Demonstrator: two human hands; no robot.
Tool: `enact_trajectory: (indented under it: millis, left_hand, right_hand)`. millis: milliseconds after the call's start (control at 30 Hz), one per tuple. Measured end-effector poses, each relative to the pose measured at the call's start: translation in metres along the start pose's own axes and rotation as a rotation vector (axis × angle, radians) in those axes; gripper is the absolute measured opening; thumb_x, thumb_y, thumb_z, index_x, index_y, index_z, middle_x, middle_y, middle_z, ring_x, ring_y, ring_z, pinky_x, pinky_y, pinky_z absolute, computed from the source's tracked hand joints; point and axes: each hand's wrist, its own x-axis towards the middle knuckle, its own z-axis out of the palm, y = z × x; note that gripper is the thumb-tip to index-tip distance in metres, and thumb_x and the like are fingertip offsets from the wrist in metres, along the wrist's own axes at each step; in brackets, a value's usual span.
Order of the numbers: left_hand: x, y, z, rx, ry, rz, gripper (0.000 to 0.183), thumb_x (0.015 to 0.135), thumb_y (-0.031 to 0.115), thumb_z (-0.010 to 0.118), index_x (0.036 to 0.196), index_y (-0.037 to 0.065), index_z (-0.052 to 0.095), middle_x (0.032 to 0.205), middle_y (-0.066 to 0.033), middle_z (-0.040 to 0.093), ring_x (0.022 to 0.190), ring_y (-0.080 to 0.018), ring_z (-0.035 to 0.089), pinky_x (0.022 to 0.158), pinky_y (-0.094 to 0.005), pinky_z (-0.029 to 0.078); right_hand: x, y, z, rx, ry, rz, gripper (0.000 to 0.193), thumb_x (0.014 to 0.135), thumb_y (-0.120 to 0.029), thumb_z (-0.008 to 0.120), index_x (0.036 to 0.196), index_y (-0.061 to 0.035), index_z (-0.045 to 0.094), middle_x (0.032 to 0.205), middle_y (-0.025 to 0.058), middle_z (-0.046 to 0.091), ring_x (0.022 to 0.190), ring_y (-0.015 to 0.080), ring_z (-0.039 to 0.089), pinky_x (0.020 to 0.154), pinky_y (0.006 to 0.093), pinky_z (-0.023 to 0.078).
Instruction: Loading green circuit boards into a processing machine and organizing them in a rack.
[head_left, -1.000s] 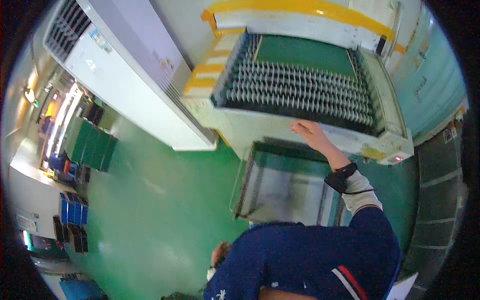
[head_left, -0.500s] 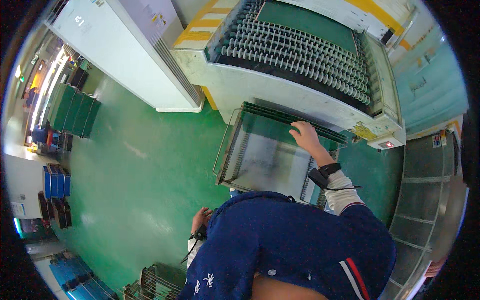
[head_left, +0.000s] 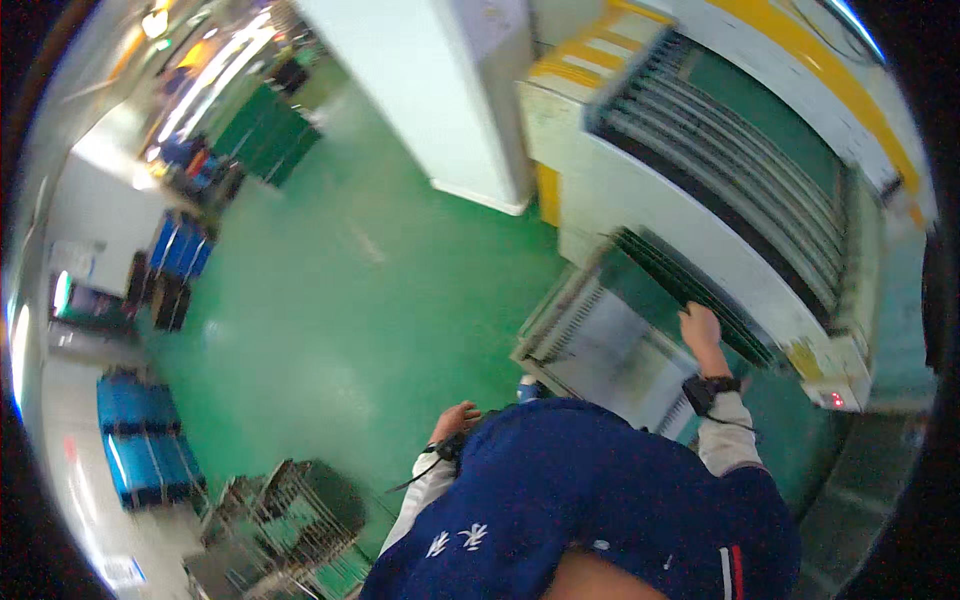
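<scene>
My right hand (head_left: 702, 325) is at the top edge of several dark green flat panels (head_left: 690, 290), which stand upright at the far side of a metal rack. Its fingers look curled down there, but blur hides whether they grip a panel. The slotted rack (head_left: 560, 350) has toothed side strips and a pale sheet-like inner area. Beside my body, over the floor, my left hand (head_left: 457, 420) hangs low with its fingers loosely stretched and nothing in them. A dark band with a cable circles each wrist.
A roller conveyor machine (head_left: 720, 170) stands just beyond the rack, with a green panel on its rollers. Left of it rises a white cabinet (head_left: 440, 100). Wire racks (head_left: 300, 510) stand at lower left, near blue bins (head_left: 150, 435). Green panels (head_left: 265, 135) stand farther off.
The view has swung left, so the rack and machine sit farther right and the lower-left racks show more. My right hand's fingers have gone from spread to curled at the panels' edge.
</scene>
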Motion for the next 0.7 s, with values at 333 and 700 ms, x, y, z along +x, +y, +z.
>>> enact_trajectory:
  millis: [333,700]
  left_hand:
    - [-0.017,-0.018,0.0,-0.204,0.15,-0.029,0.05,0.098,0.035,0.047,0.132,-0.002,0.046,0.12,-0.0166,0.061,0.105,-0.0286,0.059,0.086,-0.0401,0.049]
    - [-0.022,-0.015,0.0,-0.193,0.112,-0.035,0.05,0.096,0.039,0.05,0.13,0.002,0.05,0.119,-0.0144,0.062,0.099,-0.0255,0.062,0.079,-0.0362,0.05]
  right_hand:
    - [0.029,0.015,0.018,-0.09,0.124,0.022,0.027,0.086,-0.028,0.062,0.099,-0.0043,0.061,0.098,0.0181,0.066,0.097,0.0372,0.062,0.079,0.0487,0.049]
    - [0.034,0.018,0.019,-0.054,0.208,0.041,0.026,0.083,-0.028,0.065,0.095,-0.0049,0.061,0.101,0.0173,0.065,0.099,0.0357,0.061,0.079,0.0473,0.048]
